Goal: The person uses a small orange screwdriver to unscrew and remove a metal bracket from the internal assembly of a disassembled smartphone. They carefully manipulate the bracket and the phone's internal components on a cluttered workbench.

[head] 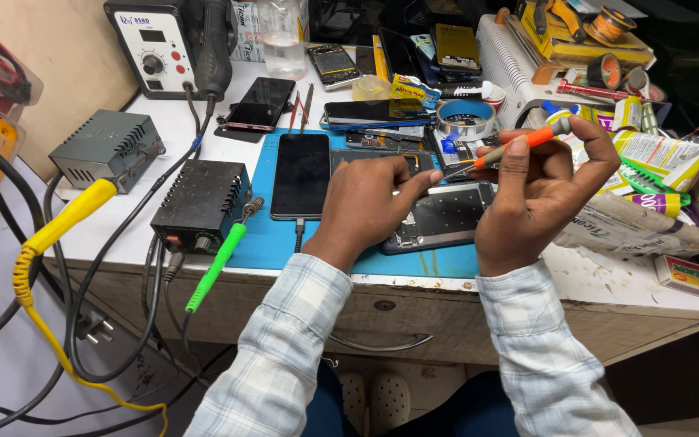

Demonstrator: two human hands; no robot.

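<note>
My left hand (366, 202) rests on an opened phone body (446, 214) lying on a blue work mat (273, 239), its fingers pressing the phone's upper part. My right hand (540, 190) holds a small screwdriver with an orange and grey handle (519, 144), its tip pointing down-left toward my left fingertips over the phone. A black phone (301, 174) with a cable plugged in lies screen-up on the mat just left of my left hand.
Two dark power boxes (202, 202) and a rework station (159, 44) stand at left with yellow and green probes. Several phones, a tape roll (464, 120), tubes and packets crowd the back and right. A drawer (382, 311) is below the bench edge.
</note>
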